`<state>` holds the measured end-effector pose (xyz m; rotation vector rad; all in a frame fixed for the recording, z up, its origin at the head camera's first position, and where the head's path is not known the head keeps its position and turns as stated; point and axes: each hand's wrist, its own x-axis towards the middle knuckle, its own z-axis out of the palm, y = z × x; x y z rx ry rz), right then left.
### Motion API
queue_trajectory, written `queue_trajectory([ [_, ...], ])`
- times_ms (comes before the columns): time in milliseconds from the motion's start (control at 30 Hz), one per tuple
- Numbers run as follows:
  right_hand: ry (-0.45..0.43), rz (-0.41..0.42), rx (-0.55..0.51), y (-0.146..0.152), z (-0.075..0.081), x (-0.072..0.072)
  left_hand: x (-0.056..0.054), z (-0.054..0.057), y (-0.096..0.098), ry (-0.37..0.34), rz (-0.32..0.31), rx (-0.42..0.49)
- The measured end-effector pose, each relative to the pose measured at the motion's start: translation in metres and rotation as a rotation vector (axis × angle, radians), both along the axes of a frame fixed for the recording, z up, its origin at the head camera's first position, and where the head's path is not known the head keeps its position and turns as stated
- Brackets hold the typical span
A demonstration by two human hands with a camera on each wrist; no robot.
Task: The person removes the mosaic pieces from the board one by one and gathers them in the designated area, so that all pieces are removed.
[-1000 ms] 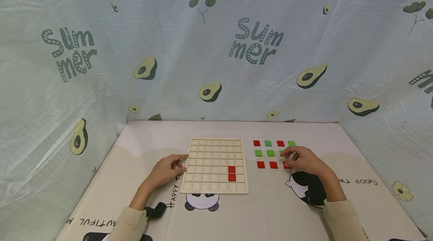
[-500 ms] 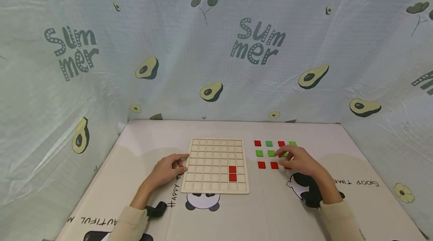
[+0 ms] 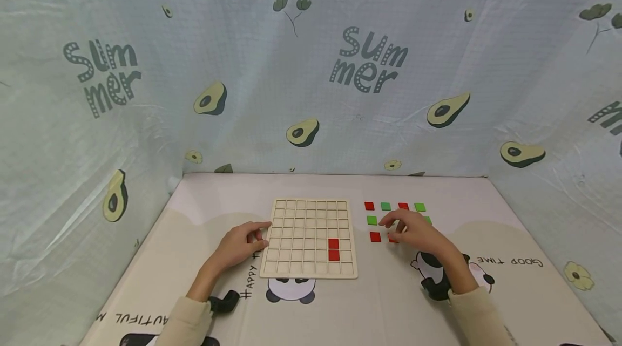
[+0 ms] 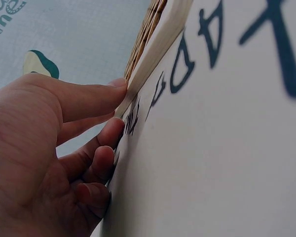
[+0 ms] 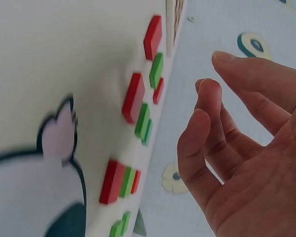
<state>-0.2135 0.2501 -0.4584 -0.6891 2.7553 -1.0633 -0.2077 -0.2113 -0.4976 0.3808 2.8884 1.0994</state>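
Note:
A square wooden grid board (image 3: 301, 227) lies on the table, with two red tiles (image 3: 333, 249) in adjoining cells near its lower right. My left hand (image 3: 239, 243) touches the board's left edge with thumb and index finger set apart; in the left wrist view the thumb (image 4: 101, 96) meets the wooden rim (image 4: 153, 64). My right hand (image 3: 415, 231) hovers over rows of loose red and green tiles, hiding some of them. Nothing shows between its fingers in the right wrist view, where a red tile (image 5: 133, 98) and a green tile (image 5: 142, 121) stand apart from the hand.
The tiles form three rows right of the board, including a dark green tile (image 3: 386, 206) at the back. A patterned cloth (image 3: 301, 65) hangs behind and beside the table. Printed pandas and lettering mark the table cover (image 3: 359, 303).
My right hand has moved left along the tile rows, uncovering green tiles at the right and covering middle ones. The left hand stays at the board's edge. The board's tiles are unchanged.

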Motion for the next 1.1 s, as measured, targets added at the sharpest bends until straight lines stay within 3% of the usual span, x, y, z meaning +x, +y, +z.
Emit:
queue_trajectory([
  [200,0.02,0.06,0.012,-0.016,-0.005,-0.001,0.001,-0.001,0.0,-0.019,0.001,0.004],
  [567,0.003,0.096,0.049,-0.051,-0.004,-0.009,0.0,0.0,0.001,-0.015,0.001,-0.001],
  [867,-0.07,0.126,0.048,-0.082,-0.007,-0.011,-0.002,0.001,0.0,-0.009,-0.008,0.001],
  [1100,-0.038,0.179,0.092,-0.102,-0.009,-0.016,-0.002,0.002,0.0,-0.015,-0.002,0.005],
])
